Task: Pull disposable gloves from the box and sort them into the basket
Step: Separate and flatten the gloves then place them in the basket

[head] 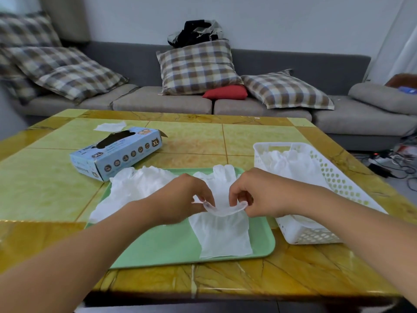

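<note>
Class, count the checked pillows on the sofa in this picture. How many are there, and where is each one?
4. Two overlap at the left end, one stands upright mid-sofa, one lies right of the red cushion. Others may be out of frame.

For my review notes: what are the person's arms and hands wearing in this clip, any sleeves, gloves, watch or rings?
Nothing shows on them. Both forearms are bare up to the frame's edge, with no sleeve in view. The left hand and right hand wear no gloves, and no watch, bracelet or ring shows on the visible sides.
</note>
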The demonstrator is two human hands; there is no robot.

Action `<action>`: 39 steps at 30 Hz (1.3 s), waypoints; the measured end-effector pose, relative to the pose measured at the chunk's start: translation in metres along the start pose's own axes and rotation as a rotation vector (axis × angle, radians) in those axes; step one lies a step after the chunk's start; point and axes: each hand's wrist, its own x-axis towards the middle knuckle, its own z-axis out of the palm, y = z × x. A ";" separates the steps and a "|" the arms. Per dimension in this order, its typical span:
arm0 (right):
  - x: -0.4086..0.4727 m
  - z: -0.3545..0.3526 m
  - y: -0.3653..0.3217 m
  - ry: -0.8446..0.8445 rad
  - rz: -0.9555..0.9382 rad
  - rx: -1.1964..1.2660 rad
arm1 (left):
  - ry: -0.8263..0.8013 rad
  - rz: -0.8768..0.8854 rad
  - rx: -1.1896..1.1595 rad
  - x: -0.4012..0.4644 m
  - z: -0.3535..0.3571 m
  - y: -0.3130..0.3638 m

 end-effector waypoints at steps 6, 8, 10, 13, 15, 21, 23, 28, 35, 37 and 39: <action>-0.009 0.014 -0.001 -0.148 -0.041 -0.040 | -0.134 0.190 0.117 -0.016 0.009 0.017; -0.008 0.018 0.001 -0.143 -0.031 -0.057 | -0.133 0.190 0.105 -0.020 0.011 0.022; -0.006 0.020 0.001 -0.138 -0.034 -0.077 | -0.146 0.178 0.098 -0.023 0.015 0.024; -0.004 0.023 0.000 -0.174 -0.039 -0.128 | -0.189 0.164 0.105 -0.024 0.023 0.024; -0.004 0.024 -0.002 -0.192 -0.042 -0.144 | -0.229 0.145 0.093 -0.024 0.025 0.023; -0.009 0.025 -0.009 -0.314 -0.056 -0.102 | -0.354 0.035 -0.079 -0.021 0.019 0.016; -0.007 0.028 -0.008 -0.288 -0.061 -0.116 | -0.376 0.017 -0.110 -0.020 0.018 0.013; -0.002 0.035 -0.008 -0.294 -0.079 -0.122 | -0.362 0.010 -0.135 -0.019 0.024 0.010; 0.004 0.026 -0.011 -0.264 -0.136 -0.046 | -0.241 0.058 -0.067 -0.013 0.011 0.011; 0.007 0.003 -0.008 -0.147 -0.110 0.190 | -0.022 -0.021 -0.279 -0.004 -0.012 0.014; 0.011 -0.024 -0.006 0.013 -0.057 0.618 | 0.140 -0.138 -0.562 0.009 -0.041 0.021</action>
